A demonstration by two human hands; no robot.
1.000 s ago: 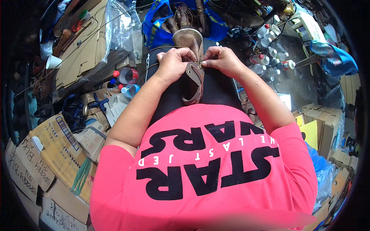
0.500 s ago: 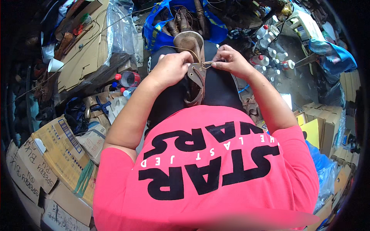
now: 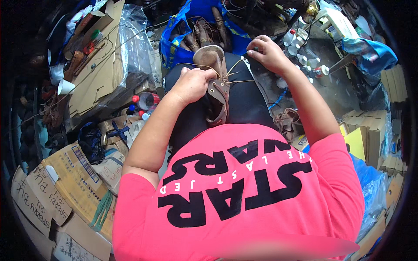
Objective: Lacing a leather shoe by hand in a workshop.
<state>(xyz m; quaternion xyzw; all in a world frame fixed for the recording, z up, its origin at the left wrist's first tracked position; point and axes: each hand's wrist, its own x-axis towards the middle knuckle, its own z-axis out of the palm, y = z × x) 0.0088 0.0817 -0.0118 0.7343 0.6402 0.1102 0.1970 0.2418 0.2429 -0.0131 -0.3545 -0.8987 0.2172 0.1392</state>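
A brown leather shoe (image 3: 219, 93) with metal eyelets lies across my dark-trousered lap, its tongue (image 3: 210, 57) pointing away from me. Closed fingers of my left hand (image 3: 194, 84) grip its left edge beside the lacing; the fingertips are partly hidden. A thin tan lace (image 3: 234, 81) runs through the eyelets, and its strands stick out loosely to the right and arc above my left hand. My right hand (image 3: 271, 55) is raised to the right of the shoe, fingers bent and thumb apart, with nothing visible in it.
Beyond my knees stands a blue bag (image 3: 173, 53) holding several brown wrapped pieces (image 3: 201, 32). Plastic bottles (image 3: 307, 61) stand at the right; a red-labelled bottle (image 3: 148, 101) lies at the left. Flattened cardboard (image 3: 98, 74) and a yellow-brown box (image 3: 72, 172) crowd my left side, cartons (image 3: 365, 126) my right.
My right hand has let go of the lace and moved up and to the right. The lace strands now spread loose, while my left hand stays at the shoe.
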